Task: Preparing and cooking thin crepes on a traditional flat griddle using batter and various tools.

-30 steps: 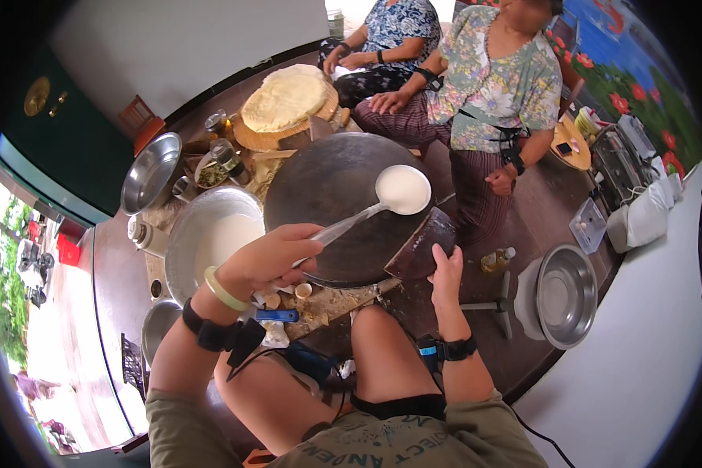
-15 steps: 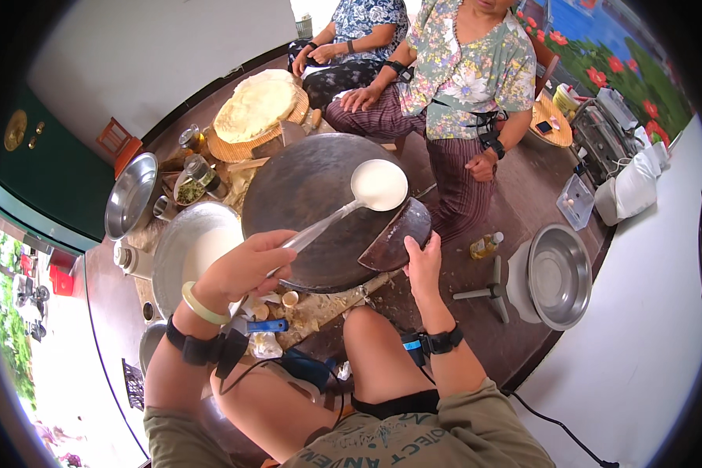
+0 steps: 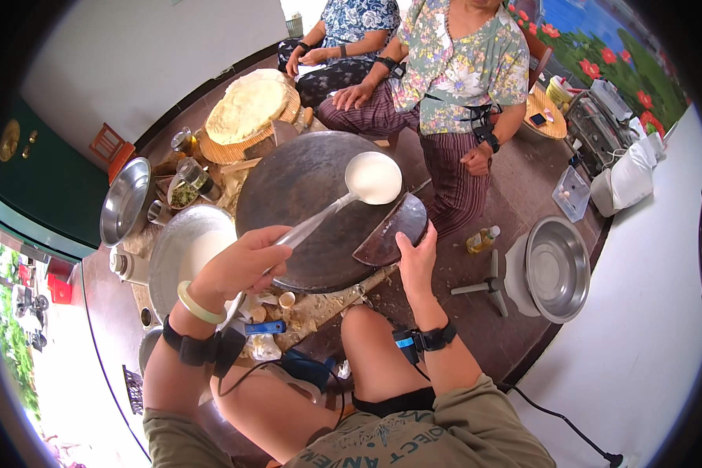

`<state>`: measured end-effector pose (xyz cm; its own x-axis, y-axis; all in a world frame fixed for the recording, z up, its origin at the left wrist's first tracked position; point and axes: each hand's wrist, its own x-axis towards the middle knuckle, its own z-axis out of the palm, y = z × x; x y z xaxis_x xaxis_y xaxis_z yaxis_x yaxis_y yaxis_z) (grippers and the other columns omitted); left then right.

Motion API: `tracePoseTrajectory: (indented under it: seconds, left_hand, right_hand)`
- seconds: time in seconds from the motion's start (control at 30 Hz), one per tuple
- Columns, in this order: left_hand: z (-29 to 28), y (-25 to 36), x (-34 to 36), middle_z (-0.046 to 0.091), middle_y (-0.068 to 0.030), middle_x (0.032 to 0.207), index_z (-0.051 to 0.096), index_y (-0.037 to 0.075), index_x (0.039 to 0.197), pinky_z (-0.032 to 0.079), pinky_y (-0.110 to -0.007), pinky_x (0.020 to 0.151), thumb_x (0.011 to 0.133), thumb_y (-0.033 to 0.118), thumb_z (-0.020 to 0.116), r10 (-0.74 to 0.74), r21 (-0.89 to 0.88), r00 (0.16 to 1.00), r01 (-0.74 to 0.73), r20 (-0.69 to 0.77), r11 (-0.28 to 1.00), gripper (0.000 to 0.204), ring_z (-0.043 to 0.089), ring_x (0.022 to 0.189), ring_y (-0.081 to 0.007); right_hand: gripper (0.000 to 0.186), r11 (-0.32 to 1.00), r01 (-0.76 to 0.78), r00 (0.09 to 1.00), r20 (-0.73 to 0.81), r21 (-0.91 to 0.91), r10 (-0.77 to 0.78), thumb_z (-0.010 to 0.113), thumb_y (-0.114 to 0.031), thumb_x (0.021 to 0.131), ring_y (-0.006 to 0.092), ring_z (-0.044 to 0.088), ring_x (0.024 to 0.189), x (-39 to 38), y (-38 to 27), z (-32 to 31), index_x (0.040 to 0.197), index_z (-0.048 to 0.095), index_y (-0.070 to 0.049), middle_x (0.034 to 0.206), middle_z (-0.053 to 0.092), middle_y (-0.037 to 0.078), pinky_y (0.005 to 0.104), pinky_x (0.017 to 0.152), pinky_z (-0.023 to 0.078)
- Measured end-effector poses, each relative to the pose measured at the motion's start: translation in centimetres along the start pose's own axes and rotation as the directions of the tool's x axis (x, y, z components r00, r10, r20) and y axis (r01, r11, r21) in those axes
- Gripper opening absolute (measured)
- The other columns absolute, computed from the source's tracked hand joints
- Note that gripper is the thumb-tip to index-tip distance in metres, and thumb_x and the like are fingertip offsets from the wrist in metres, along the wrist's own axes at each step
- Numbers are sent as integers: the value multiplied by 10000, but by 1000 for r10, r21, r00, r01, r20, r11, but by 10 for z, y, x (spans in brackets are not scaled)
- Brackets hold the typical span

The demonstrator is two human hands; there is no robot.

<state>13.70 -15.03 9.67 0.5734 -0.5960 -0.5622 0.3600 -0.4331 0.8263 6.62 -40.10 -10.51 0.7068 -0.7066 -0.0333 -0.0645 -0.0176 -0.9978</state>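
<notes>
My left hand [image 3: 246, 264] is closed round the handle of a metal ladle [image 3: 312, 221]. Its bowl is full of pale batter [image 3: 374, 179] and hangs over the right part of a big round dark griddle [image 3: 288, 187]. In my right hand [image 3: 418, 261] is a dark half-moon scraper [image 3: 390, 234], its thumb laid on the near face. The scraper is tilted at the griddle's right edge, just below the ladle bowl. Beside my left wrist stands a large metal basin [image 3: 168, 253] with more pale batter in it.
Thin flatbreads [image 3: 249, 105] lie stacked on a round woven tray behind the griddle. Two people sit across; one rests a hand [image 3: 352, 97] on a knee. Jars [image 3: 197, 175] and a steel bowl [image 3: 125, 204] stand left. An oil bottle [image 3: 483, 239] and another basin [image 3: 558, 269] stand right.
The whole view has shifted slightly. Both hands keep their hold on the ladle and the scraper, and the batter is still in the ladle bowl.
</notes>
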Motion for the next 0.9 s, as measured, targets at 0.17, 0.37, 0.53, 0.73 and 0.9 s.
tracePoseTrajectory:
  seconds: [0.17,0.37,0.53,0.73,0.9]
  left_hand:
    - [2,2,1,454,24,654,467,47,1253,235,-151,349,927,112,455,-7,10,1000,7,-24,1000,333,341,416,-15]
    - [1,0,3,470,27,668,470,51,1262,229,-150,351,922,131,476,6,17,998,-5,-61,1000,348,340,421,-12]
    - [-1,1,5,479,24,673,468,49,1266,226,-151,350,922,139,483,27,19,997,-25,-75,999,356,341,422,-11]
    - [-11,-6,12,485,22,651,498,50,1242,264,-177,366,907,152,482,59,14,995,-58,-79,998,350,363,408,-37]
    - [-15,-3,15,486,18,659,453,18,1267,224,-157,342,925,144,474,71,31,995,-69,-68,997,365,341,410,-14]
  right_hand:
    - [644,1000,-16,1000,-11,20,16,646,-158,799,342,555,1059,0,-10,7,1322,327,38,1194,525,247,392,909,428]
    - [636,984,153,983,-87,-92,-161,644,-91,798,176,574,892,9,6,12,1326,320,53,1182,510,166,261,625,496]
    - [652,976,166,978,-102,-143,-181,648,-118,792,185,587,852,10,10,10,1330,318,45,1153,527,180,275,589,504]
    - [698,997,-41,999,-3,-65,41,624,-195,787,388,534,1062,12,-18,20,1334,288,80,1185,513,279,410,919,414]
    - [684,997,-54,997,-57,52,57,630,-199,784,390,551,1024,11,-26,17,1324,308,71,1160,528,267,413,910,422]
